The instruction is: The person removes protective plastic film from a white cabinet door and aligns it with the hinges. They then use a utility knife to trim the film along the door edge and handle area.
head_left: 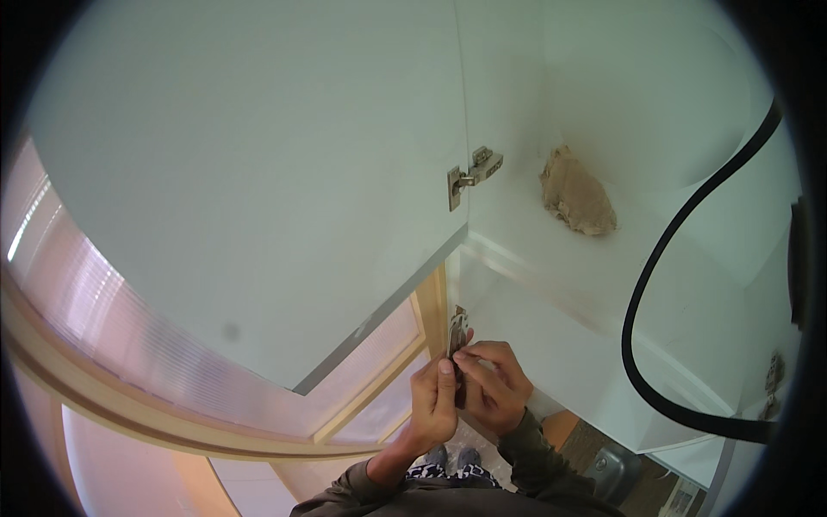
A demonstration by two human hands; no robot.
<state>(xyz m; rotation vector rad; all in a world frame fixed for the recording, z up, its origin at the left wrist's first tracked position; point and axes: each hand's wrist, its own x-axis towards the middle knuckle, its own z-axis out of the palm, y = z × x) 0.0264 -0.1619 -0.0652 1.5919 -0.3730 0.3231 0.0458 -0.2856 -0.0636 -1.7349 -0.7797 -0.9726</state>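
Observation:
At the lower middle, my left hand [433, 405] and my right hand [495, 383] meet on a small metal cabinet hinge [457, 326]. The left thumb presses along the near end of this hinge, and the right fingers pinch at it from the other side. Whether it is fixed to the white panel beside it I cannot tell, since my fingers cover its near part. Farther up, another metal hinge [469, 177] joins the large white door [258, 172] on the left to the white cabinet [508, 95].
A thick black hose [642, 297] curves through the cabinet on the right. Deeper inside lies a rough beige lump [577, 194]. At the far right is another metal hinge [773, 375]. A grey metal box [612, 472] and light wood frames [370, 396] are lower down.

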